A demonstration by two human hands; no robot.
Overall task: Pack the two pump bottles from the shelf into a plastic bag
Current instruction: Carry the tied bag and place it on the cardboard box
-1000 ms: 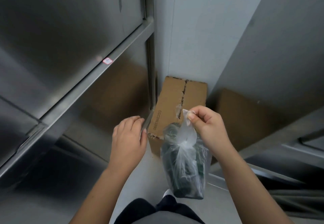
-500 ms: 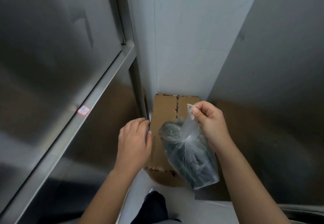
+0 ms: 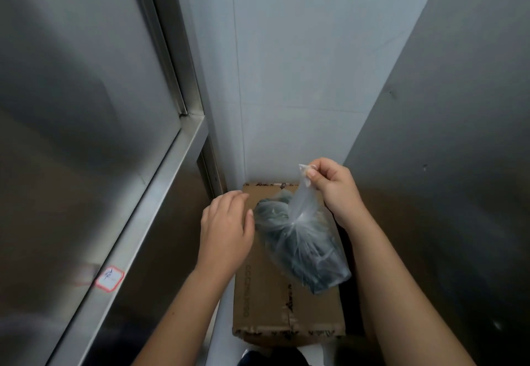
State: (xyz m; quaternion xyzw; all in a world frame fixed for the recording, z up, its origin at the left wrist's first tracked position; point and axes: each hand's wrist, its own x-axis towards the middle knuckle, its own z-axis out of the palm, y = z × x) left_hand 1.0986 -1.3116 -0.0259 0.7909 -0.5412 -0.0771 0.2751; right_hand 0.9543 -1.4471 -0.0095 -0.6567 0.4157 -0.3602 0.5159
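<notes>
A clear plastic bag (image 3: 304, 239) holds dark green pump bottles (image 3: 301, 253); their shapes blur together through the plastic. The bag's neck is gathered into a knot, and my right hand (image 3: 332, 190) pinches the twisted top end above it. The bag hangs tilted over a cardboard box (image 3: 266, 305); whether it touches the box I cannot tell. My left hand (image 3: 226, 233) hovers just left of the bag with its fingers loosely curved and holds nothing.
A steel shelf unit (image 3: 160, 202) with a red-bordered label (image 3: 109, 278) fills the left side. A grey metal panel (image 3: 459, 165) rises on the right. White wall tiles (image 3: 301, 79) stand behind the box on the floor.
My view has tilted down over the box. My right hand has lifted the bag's top end higher, and my left hand has drawn closer to the bag's side.
</notes>
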